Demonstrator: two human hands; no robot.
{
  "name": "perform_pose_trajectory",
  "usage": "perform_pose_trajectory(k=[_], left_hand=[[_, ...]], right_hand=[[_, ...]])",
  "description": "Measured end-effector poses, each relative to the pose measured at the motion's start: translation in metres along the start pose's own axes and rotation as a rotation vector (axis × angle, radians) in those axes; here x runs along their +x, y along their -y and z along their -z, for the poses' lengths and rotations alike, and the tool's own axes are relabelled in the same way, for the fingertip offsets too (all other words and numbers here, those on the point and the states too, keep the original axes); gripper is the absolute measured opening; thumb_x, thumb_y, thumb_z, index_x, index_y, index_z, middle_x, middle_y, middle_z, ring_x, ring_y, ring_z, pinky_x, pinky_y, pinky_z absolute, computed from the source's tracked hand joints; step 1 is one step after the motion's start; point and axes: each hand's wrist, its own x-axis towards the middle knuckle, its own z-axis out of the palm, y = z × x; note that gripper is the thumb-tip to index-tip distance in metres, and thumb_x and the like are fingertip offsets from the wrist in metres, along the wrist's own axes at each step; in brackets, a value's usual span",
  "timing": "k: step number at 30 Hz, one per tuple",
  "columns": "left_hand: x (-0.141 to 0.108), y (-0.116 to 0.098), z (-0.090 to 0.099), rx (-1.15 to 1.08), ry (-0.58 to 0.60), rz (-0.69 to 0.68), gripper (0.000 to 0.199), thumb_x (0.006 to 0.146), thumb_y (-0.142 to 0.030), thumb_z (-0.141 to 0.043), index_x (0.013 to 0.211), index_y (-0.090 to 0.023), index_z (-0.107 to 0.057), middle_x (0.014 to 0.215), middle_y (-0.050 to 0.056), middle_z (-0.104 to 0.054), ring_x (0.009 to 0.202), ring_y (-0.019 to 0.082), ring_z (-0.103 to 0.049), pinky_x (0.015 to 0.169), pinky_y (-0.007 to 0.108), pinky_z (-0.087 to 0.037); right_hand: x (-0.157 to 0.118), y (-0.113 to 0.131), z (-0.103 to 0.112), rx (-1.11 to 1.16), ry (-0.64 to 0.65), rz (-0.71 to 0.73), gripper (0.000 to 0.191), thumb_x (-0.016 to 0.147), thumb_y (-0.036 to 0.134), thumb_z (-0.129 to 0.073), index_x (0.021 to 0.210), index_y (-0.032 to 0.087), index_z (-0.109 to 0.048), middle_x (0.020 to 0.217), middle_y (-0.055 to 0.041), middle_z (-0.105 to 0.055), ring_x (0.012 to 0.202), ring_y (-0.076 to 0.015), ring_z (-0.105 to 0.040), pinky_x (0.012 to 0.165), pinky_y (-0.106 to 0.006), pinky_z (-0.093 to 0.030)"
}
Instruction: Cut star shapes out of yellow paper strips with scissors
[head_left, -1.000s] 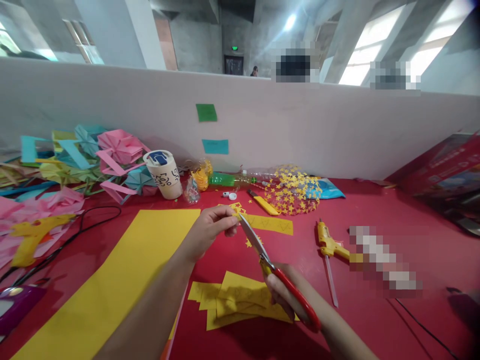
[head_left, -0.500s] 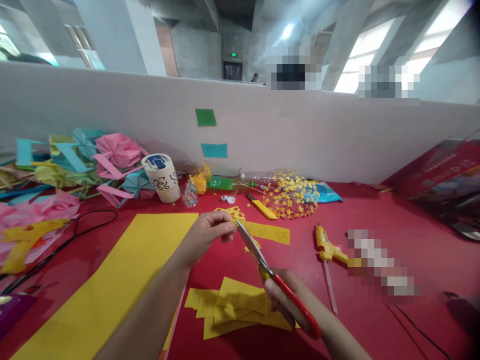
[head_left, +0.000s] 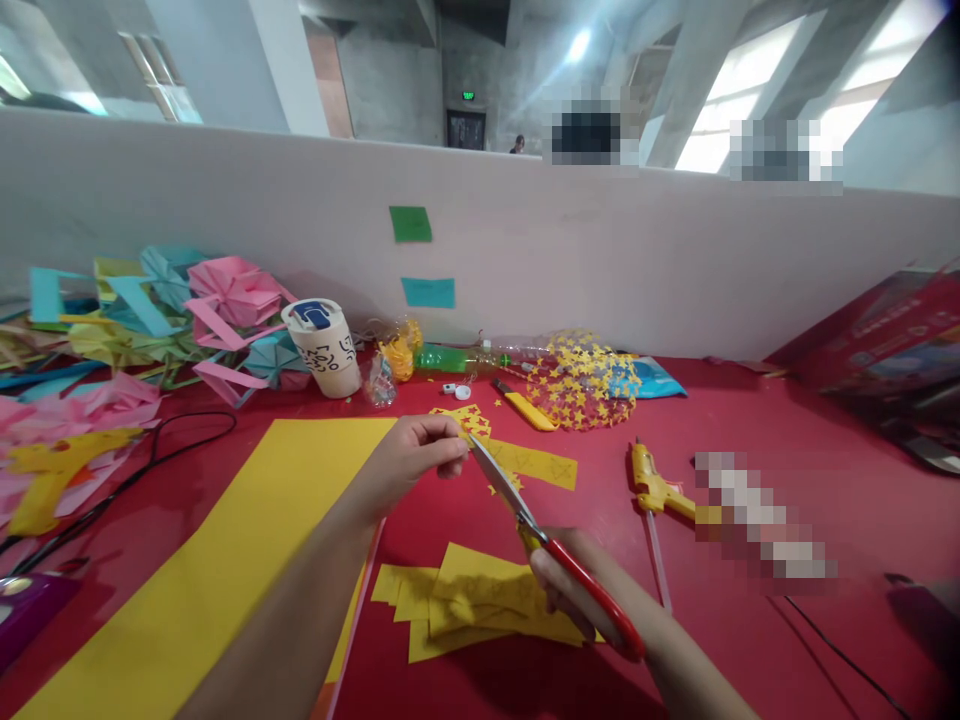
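My left hand [head_left: 431,450] pinches the left end of a yellow paper strip [head_left: 551,466], which has star outlines drawn on it. In my right hand [head_left: 566,580] are red-handled scissors [head_left: 499,475], their blade tips right by my left fingertips at the strip's end. The blades look nearly together. Small cut yellow stars [head_left: 514,483] lie beneath the strip, and more yellow star scraps [head_left: 461,415] lie just behind my left hand. A pile of yellow paper pieces [head_left: 469,610] with faint drawn lines rests below my hands, partly covered by the right one.
A large yellow sheet [head_left: 247,510] covers the left of the red table. Behind stand a white cup [head_left: 324,350], a green bottle [head_left: 442,358], a yellow utility knife [head_left: 529,408] and a star-covered clear ball [head_left: 585,385]. Yellow glue guns [head_left: 652,485] lie at both sides.
The view has tilted slightly, so the table things sit a little higher. Both hands, strip and scissors keep nearly the same pose.
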Motion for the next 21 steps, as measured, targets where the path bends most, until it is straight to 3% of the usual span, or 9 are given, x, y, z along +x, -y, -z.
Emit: perform_pose_trajectory(k=[11,21], left_hand=[[-0.001,-0.001,0.004,0.024,0.014,0.026,0.016,0.079,-0.022,-0.062,0.065,-0.016,-0.059,0.057,-0.004,-0.059,0.055,0.007,-0.05,0.058,0.021,-0.04],[-0.002,-0.003,0.002,0.011,-0.015,0.013,0.016,0.079,-0.022,-0.062,0.064,-0.016,-0.06,0.057,-0.003,-0.06,0.055,0.008,-0.051,0.059,0.022,-0.041]], right_hand=[[0.002,-0.003,0.002,-0.016,0.004,0.034,0.048,0.088,0.062,-0.045,0.069,0.018,-0.041,0.055,0.0037,-0.048,0.037,-0.0033,-0.038,0.031,-0.011,-0.025],[0.004,-0.013,-0.001,0.024,0.009,-0.019,0.049,0.086,0.065,-0.047,0.07,0.019,-0.041,0.054,0.0046,-0.05,0.032,-0.0027,-0.036,0.029,-0.012,-0.025]])
